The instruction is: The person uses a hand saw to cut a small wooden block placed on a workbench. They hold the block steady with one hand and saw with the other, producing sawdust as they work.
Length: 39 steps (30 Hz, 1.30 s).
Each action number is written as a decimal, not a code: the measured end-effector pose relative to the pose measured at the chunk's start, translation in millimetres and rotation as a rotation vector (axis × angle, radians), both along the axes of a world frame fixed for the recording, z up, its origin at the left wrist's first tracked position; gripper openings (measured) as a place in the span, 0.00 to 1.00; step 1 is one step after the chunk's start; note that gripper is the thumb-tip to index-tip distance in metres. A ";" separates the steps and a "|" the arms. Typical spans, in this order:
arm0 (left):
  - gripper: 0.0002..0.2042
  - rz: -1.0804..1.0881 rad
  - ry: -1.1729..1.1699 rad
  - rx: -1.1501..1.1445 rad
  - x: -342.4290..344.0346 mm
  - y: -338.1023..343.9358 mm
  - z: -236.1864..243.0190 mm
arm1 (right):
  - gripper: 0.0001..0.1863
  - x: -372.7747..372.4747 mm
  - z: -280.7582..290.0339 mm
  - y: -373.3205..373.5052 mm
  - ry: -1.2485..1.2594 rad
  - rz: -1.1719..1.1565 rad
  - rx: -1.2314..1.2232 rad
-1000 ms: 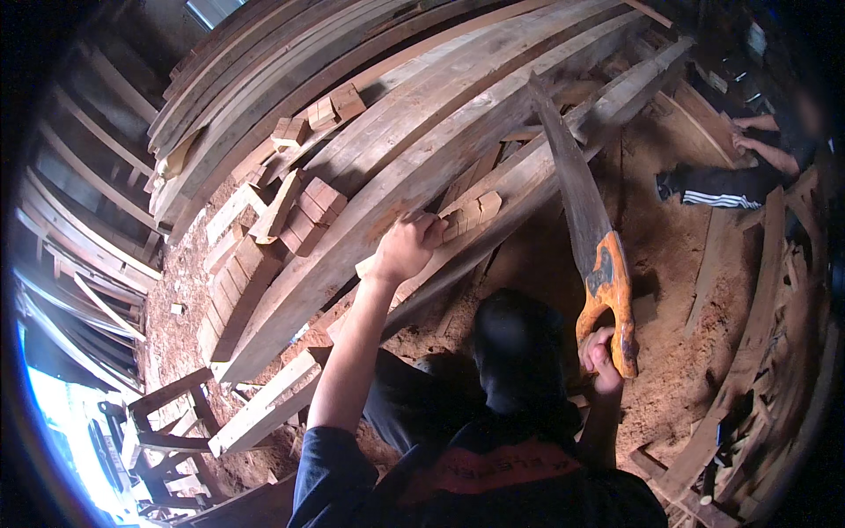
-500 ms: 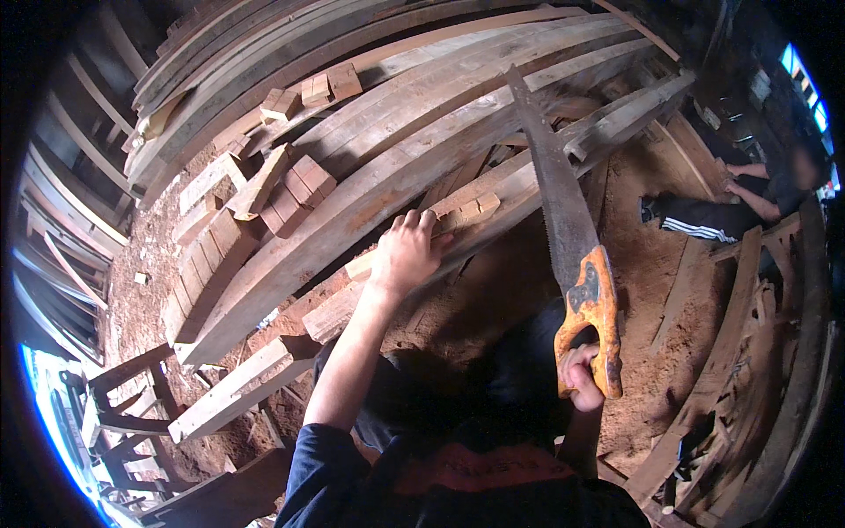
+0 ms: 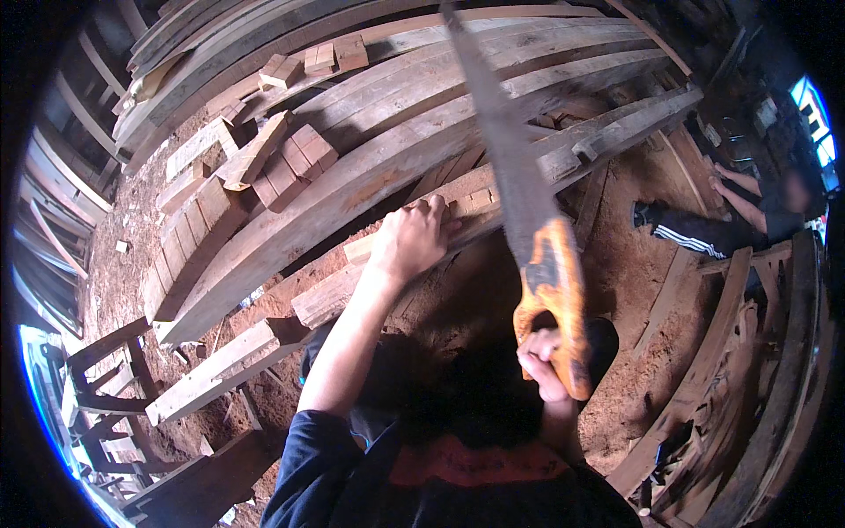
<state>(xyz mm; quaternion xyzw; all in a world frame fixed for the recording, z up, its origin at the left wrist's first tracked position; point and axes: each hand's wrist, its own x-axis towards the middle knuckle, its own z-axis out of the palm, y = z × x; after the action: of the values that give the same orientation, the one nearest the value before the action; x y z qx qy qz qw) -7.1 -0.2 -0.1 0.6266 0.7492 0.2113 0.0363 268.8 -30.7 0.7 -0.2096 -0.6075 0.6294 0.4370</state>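
My right hand [image 3: 544, 365] is wrapped around the worn orange handle of a handsaw [image 3: 510, 150]. Its long grey blade points up and away, crossing in front of the beam, and is slightly blurred. My left hand [image 3: 412, 239] grips a short wooden piece [image 3: 473, 202] lying along a timber beam [image 3: 321, 301]. Fingers curl over the piece's far side, and the palm hides its middle. Cut lines or notches show at its right end, just left of the saw blade. Whether the teeth touch the wood I cannot tell.
Long curved planks [image 3: 387, 145] lie beyond the beam, with several cut wood blocks [image 3: 295, 167] on them. A squared timber [image 3: 233, 370] juts out at lower left. More boards [image 3: 722, 378] are stacked on the right. Another person [image 3: 748, 211] sits on the dirt floor at far right.
The saw has swung left and nearer the left hand, its tip now higher in view. My left hand stays on the wooden piece. The view has shifted slightly.
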 end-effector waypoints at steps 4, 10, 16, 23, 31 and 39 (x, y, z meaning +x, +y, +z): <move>0.19 0.001 -0.012 -0.009 -0.8 -1.1 2.6 | 0.14 -7.4 -1.3 8.9 -0.269 -0.005 0.169; 0.19 -0.010 0.045 0.041 -0.8 1.7 -4.8 | 0.14 -6.9 -5.0 9.3 -0.081 0.043 -0.051; 0.19 -0.014 0.065 0.080 -2.5 1.5 -7.4 | 0.14 -8.6 -10.2 8.3 -0.033 0.048 -0.091; 0.20 -0.007 0.002 0.026 -2.7 2.4 -12.5 | 0.13 -9.0 -20.6 3.5 0.016 0.017 -0.061; 0.17 0.073 0.082 0.031 9.9 -0.5 -11.1 | 0.14 -7.7 -17.5 -10.9 0.028 -0.008 0.031; 0.24 0.172 0.352 0.140 39.2 -10.1 -19.2 | 0.15 10.9 6.8 4.4 0.130 0.090 0.065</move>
<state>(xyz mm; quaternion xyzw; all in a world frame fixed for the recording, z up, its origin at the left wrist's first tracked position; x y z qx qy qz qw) 32.2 -10.3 -19.3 0.5888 0.7782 0.1525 -0.1568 279.8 -26.3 7.5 -0.1263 -0.6067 0.6406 0.4534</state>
